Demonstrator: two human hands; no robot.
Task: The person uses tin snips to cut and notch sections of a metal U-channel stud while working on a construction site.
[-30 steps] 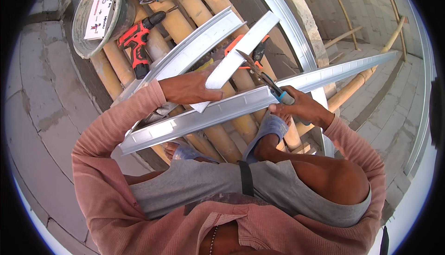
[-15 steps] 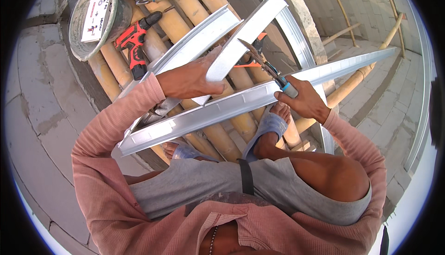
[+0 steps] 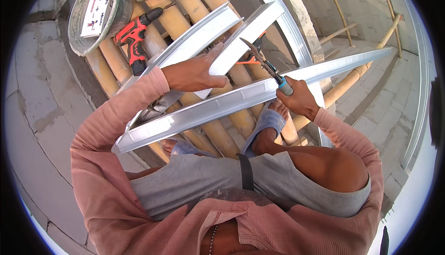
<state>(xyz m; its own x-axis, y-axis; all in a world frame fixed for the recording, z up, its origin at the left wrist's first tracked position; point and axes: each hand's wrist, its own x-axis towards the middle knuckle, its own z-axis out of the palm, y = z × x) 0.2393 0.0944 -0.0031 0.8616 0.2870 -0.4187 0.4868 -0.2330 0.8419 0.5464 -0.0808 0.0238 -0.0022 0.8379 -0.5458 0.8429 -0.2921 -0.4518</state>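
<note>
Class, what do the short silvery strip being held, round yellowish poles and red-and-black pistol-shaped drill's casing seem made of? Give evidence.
Short silvery strip: likely galvanised steel or aluminium, smooth; metallic sheen. Round yellowish poles: apparently smooth bamboo; faint joint rings. Drill casing: probably matte plastic; moulded-looking contours.

Bright daylight filled the view, leaving white glare on the long metal channel [image 3: 204, 112] and darker shade between the bamboo poles [image 3: 197, 9]. The cordless drill [image 3: 134, 37] looked fairly sharp; fisheye distortion bowed the outer edges toward a black, blue-fringed rim.
</note>
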